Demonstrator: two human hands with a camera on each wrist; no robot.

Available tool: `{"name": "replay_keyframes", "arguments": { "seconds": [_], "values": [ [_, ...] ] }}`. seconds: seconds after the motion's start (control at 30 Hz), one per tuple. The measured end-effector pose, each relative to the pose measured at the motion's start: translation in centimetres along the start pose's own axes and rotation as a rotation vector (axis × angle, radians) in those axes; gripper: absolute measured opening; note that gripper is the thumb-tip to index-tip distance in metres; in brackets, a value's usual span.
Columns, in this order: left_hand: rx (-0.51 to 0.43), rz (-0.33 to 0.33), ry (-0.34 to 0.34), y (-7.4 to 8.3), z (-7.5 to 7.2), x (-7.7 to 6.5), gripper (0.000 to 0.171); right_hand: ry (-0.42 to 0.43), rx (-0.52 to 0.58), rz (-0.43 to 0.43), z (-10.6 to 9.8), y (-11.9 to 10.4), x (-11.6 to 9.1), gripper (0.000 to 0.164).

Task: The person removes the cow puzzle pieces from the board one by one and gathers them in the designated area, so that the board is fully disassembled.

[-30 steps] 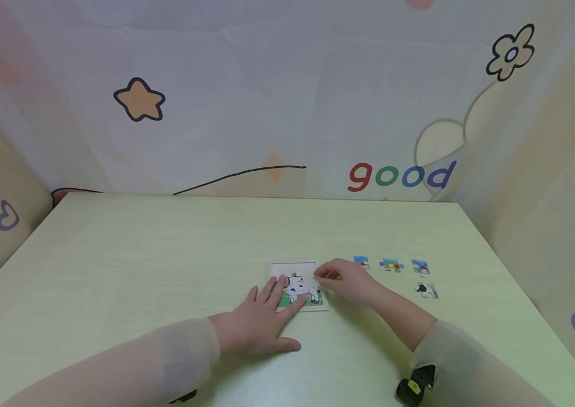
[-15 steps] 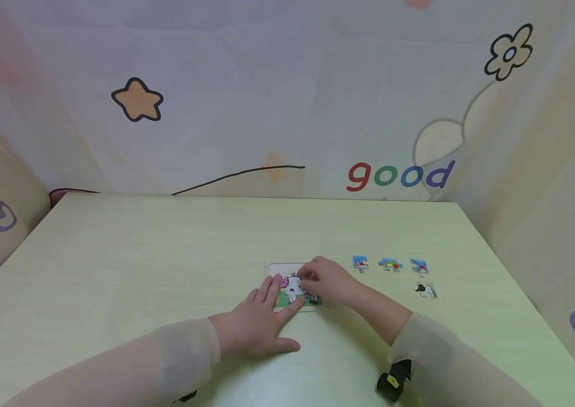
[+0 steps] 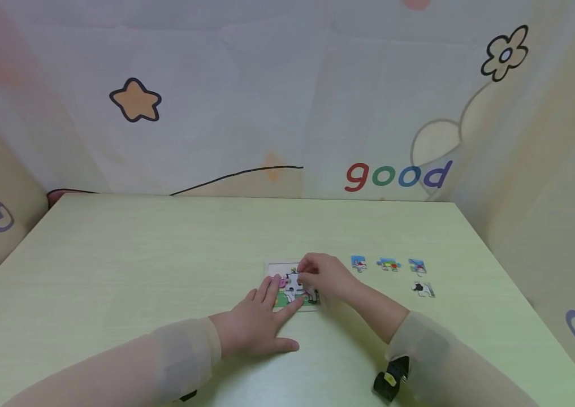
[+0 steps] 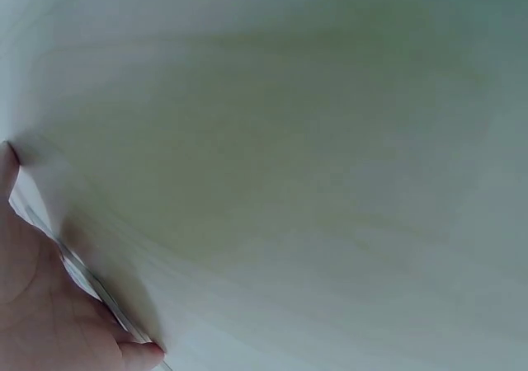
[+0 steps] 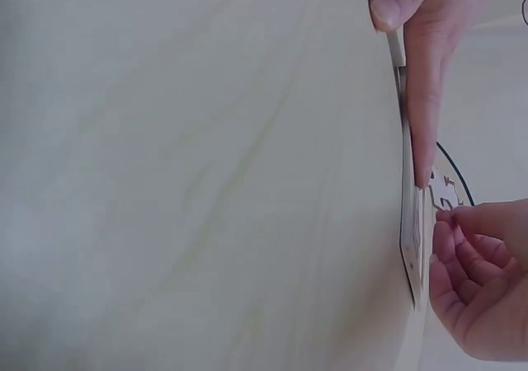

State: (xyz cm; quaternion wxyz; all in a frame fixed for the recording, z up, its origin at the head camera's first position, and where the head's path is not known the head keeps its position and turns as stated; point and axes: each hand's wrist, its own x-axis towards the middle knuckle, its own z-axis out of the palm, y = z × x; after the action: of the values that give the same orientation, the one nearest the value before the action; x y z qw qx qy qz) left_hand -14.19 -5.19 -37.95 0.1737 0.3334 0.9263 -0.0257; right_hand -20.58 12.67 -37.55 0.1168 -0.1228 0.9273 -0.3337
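Observation:
A small square puzzle board (image 3: 281, 268) with a cow picture (image 3: 293, 287) lies on the table, its upper part whitish. My left hand (image 3: 259, 323) rests across its left side and front edge, fingers spread and straight. Over the upper right of the board, my right hand (image 3: 330, 277) pinches a puzzle piece (image 5: 445, 186) between thumb and index finger; in the head view those fingers hide most of it. Seen edge-on in the right wrist view, the board is thin, with the left hand on top. The left wrist view catches only part of that hand.
Several loose puzzle pieces lie to the right: a blue one (image 3: 359, 263), a colourful one (image 3: 389, 264), another blue one (image 3: 417, 267) and a black-and-white one (image 3: 423, 289). A printed curtain (image 3: 226, 113) stands behind the pale table (image 3: 139, 254).
My right hand has moved left from the board's right edge to over its upper right part, then slightly up, still pinching the piece. The left hand has stayed in place.

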Motion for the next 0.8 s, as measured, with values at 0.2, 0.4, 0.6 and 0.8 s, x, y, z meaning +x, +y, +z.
{"name": "replay_keyframes", "arguments": {
  "seconds": [0.2, 0.4, 0.6, 0.8],
  "values": [
    [-0.013, -0.002, -0.004, 0.0, -0.2, -0.1, 0.079, 0.018, 0.065, 0.013, -0.9, 0.9, -0.6, 0.007],
    [-0.022, -0.001, 0.004, 0.0, 0.1, 0.0, 0.079, 0.023, 0.081, 0.044, -1.9, 1.8, -1.5, 0.008],
    [-0.012, 0.008, 0.026, -0.2, 0.8, 0.4, 0.08, 0.021, 0.14, 0.09, -3.0, 3.1, -2.4, 0.012],
    [-0.019, -0.002, 0.011, 0.1, 0.1, -0.1, 0.08, 0.018, 0.189, 0.077, -5.0, 4.7, -3.8, 0.016]
  ]
}}
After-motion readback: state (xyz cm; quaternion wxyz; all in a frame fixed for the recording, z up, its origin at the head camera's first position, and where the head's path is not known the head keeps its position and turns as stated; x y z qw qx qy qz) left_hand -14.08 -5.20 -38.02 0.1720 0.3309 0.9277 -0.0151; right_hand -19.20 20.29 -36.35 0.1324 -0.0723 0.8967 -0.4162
